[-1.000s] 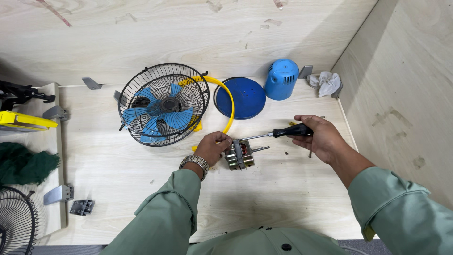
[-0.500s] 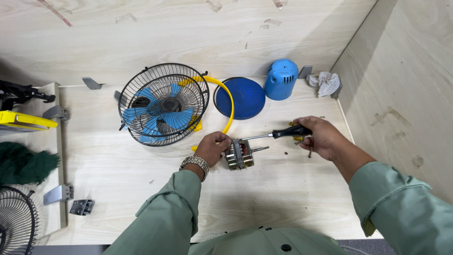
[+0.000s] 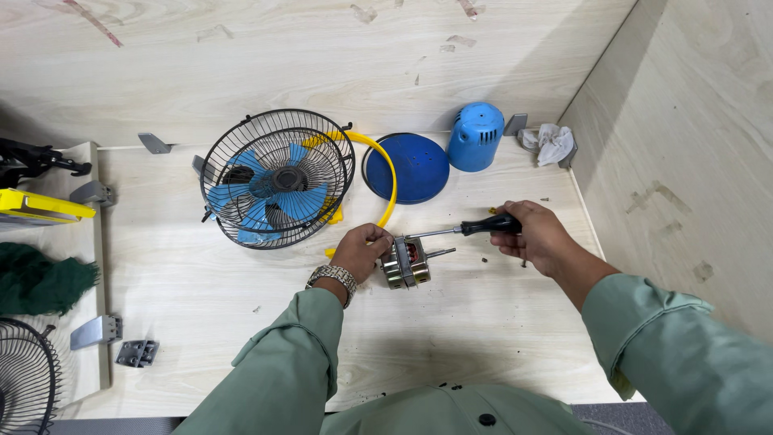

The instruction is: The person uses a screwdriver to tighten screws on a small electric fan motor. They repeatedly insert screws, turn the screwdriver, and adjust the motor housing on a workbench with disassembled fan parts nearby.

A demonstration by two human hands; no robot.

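Motor (image 3: 407, 262) is steadied on the wooden table (image 3: 483, 338) by the left hand (image 3: 361, 250), clasped around its end. Screwdriver (image 3: 471, 229) is gripped by the right hand (image 3: 535, 238), its tip set against the motor, near the caged blue fan (image 3: 274, 181).

Pale plywood bench (image 3: 241, 306), plywood walls (image 3: 692, 145) (scuffed, stained), even light
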